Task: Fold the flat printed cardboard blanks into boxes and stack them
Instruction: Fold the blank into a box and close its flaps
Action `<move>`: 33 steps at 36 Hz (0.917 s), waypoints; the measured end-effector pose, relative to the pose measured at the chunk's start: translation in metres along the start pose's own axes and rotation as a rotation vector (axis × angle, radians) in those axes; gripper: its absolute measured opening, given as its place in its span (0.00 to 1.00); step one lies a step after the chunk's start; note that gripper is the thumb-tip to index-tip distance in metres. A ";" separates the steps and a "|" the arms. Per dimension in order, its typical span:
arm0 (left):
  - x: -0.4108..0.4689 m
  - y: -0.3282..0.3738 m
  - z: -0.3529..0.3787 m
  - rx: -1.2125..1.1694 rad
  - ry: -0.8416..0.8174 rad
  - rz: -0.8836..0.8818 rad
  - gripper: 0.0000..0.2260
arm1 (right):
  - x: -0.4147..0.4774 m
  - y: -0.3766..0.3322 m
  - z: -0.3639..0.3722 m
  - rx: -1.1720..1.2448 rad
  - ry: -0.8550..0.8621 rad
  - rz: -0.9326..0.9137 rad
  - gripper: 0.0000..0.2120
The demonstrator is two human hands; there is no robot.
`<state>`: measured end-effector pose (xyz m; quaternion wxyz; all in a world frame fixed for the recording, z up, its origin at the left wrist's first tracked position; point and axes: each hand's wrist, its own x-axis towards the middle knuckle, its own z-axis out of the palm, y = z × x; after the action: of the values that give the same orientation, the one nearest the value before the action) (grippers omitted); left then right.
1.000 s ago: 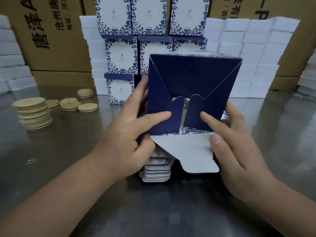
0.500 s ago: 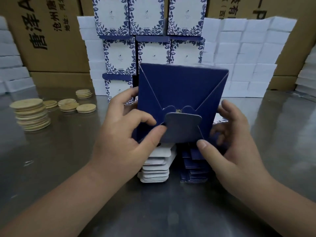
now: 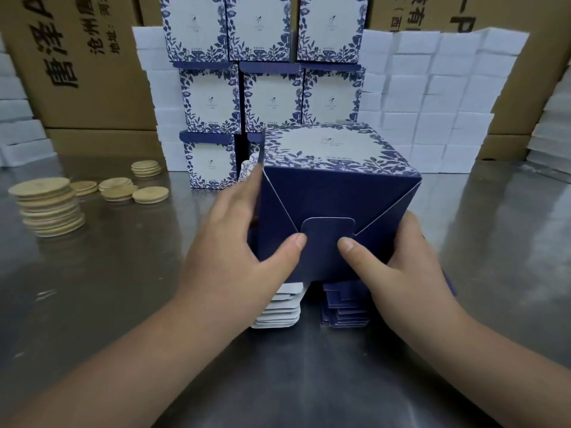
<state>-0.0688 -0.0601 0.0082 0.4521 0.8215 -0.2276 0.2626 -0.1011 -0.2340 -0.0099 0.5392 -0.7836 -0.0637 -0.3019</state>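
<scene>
Box [image 3: 336, 193] held tipped over the pile of flat blanks [image 3: 278, 310] toward the near edge of the steel table [image 3: 123, 304], navy base facing the wearer so the locking tab can be watched; finished boxes [image 3: 265, 97] stand stacked toward the back edge, likely its destination. Left hand [image 3: 234, 242] clamps the left wall, fingers along the side and thumb pressing the base beside the tab; right hand [image 3: 401, 261] grips the right wall the same way (judged: both thumbs seating the flaps flush).

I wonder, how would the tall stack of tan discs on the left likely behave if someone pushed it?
The tall disc stack is already staggered, so it would probably shear and spill. Loose discs could slide on the shiny metal table.
</scene>
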 end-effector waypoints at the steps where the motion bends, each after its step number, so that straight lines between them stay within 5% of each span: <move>1: 0.000 0.000 0.001 -0.009 0.001 -0.007 0.35 | 0.000 0.000 0.001 0.010 0.002 0.006 0.17; 10: -0.005 0.005 0.012 -0.119 0.063 -0.097 0.26 | 0.000 -0.005 0.004 0.058 0.081 0.016 0.20; 16: -0.003 0.007 0.013 -0.143 0.083 -0.150 0.34 | 0.001 -0.005 0.004 0.072 0.094 0.009 0.22; 33: -0.001 0.014 0.015 -0.050 0.124 -0.195 0.21 | 0.002 -0.004 0.005 0.051 0.139 -0.020 0.23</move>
<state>-0.0749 -0.0794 0.0093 0.5091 0.8104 -0.1246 0.2620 -0.0994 -0.2284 -0.0066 0.5592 -0.7460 -0.0414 -0.3593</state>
